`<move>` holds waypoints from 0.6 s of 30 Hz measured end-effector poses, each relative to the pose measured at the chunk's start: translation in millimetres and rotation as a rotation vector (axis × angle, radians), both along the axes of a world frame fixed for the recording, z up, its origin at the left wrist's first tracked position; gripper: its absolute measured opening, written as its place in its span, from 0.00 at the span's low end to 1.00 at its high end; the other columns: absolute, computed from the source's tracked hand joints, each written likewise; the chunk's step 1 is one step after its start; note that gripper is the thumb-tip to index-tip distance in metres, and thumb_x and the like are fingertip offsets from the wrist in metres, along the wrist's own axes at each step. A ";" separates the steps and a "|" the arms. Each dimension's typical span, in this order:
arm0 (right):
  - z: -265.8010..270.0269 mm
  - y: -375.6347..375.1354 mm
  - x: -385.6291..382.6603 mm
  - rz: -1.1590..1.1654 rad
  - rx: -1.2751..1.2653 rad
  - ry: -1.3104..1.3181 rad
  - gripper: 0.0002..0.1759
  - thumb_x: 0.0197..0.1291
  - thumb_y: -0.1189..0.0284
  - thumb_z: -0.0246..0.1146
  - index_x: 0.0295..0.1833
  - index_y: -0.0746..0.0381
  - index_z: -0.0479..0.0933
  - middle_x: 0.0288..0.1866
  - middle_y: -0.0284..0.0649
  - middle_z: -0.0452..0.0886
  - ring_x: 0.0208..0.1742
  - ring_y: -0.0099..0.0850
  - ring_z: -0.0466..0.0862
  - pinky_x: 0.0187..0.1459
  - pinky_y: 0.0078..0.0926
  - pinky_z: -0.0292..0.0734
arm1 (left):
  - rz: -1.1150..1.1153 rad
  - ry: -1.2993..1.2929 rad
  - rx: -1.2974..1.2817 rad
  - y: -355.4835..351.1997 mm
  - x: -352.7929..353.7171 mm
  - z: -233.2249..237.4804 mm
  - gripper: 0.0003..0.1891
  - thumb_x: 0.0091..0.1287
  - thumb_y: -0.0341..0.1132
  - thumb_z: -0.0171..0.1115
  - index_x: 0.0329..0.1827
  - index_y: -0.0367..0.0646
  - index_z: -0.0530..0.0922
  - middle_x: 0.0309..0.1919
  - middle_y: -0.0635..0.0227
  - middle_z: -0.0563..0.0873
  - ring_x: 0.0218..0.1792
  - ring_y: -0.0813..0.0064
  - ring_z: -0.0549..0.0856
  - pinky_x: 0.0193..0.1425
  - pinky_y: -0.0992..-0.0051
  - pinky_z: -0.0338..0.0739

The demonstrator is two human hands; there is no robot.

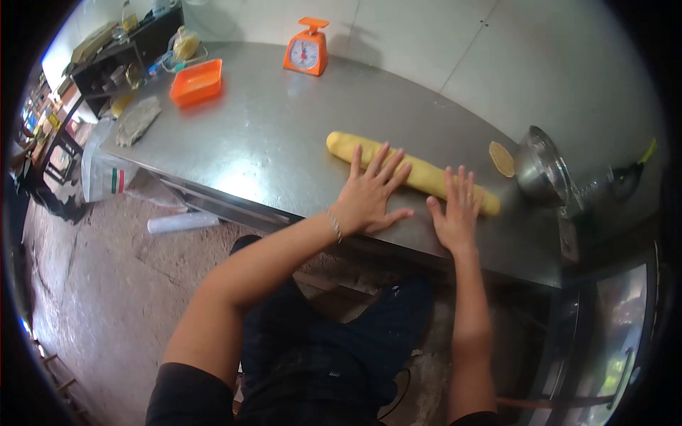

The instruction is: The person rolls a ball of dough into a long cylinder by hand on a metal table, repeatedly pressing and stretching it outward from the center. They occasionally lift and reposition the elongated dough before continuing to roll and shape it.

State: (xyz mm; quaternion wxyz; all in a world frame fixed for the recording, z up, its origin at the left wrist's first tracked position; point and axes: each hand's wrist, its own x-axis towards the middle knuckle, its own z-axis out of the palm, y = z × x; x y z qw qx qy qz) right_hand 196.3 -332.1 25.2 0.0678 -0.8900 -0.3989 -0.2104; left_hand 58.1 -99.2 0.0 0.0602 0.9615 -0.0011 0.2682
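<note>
A thick log of yellow dough point(423, 174) lies slantwise on the steel table point(263, 121). My left hand point(371, 193), with a bracelet at the wrist, rests its spread fingers over the log's left half. Toward the right end, my right hand point(456, 213) lays its outstretched fingers across the dough, thumb apart. Both palms are on the near side of the log, and neither hand is wrapped round it. The dough's rounded left tip and its right end stick out beyond the hands.
An orange kitchen scale point(307, 53) stands by the wall. To the left are an orange tray point(197, 82) and a grey cloth point(138, 121). At the right, a metal bowl point(541, 170) sits beside a flat tan piece point(501, 159). The table's front edge runs just before me.
</note>
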 end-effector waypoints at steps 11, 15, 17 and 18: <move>25.5 83.4 154.8 -0.249 -0.051 0.359 0.57 0.76 0.19 0.39 0.96 0.44 0.59 0.99 0.45 0.56 0.99 0.46 0.49 0.95 0.62 0.36 | 0.140 0.541 -0.145 76.8 150.4 60.6 0.56 0.75 0.89 0.36 0.90 0.57 0.74 0.88 0.55 0.74 0.91 0.39 0.65 0.86 0.13 0.43; 26.3 99.9 195.1 -0.268 -0.019 0.547 0.63 0.70 0.14 0.40 0.97 0.43 0.56 1.00 0.43 0.52 1.00 0.45 0.47 0.95 0.64 0.36 | 0.158 0.612 -0.284 98.7 203.0 55.9 0.62 0.67 0.96 0.32 0.93 0.64 0.70 0.96 0.61 0.60 0.95 0.43 0.54 0.88 0.14 0.39; 19.8 107.5 227.0 -0.257 -0.024 0.609 0.64 0.67 0.13 0.40 0.98 0.43 0.55 1.01 0.42 0.49 1.00 0.46 0.45 0.94 0.67 0.35 | 0.173 0.688 -0.288 104.4 221.1 59.1 0.62 0.64 0.97 0.31 0.96 0.70 0.62 0.98 0.67 0.51 0.96 0.45 0.44 0.88 0.15 0.33; 10.1 110.8 252.4 -0.229 -0.029 0.620 0.65 0.67 0.13 0.41 0.98 0.43 0.55 1.01 0.42 0.48 1.00 0.46 0.45 0.94 0.68 0.35 | 0.176 0.705 -0.294 106.1 225.9 63.0 0.62 0.65 0.96 0.32 0.96 0.70 0.61 0.98 0.68 0.50 0.97 0.45 0.43 0.88 0.15 0.32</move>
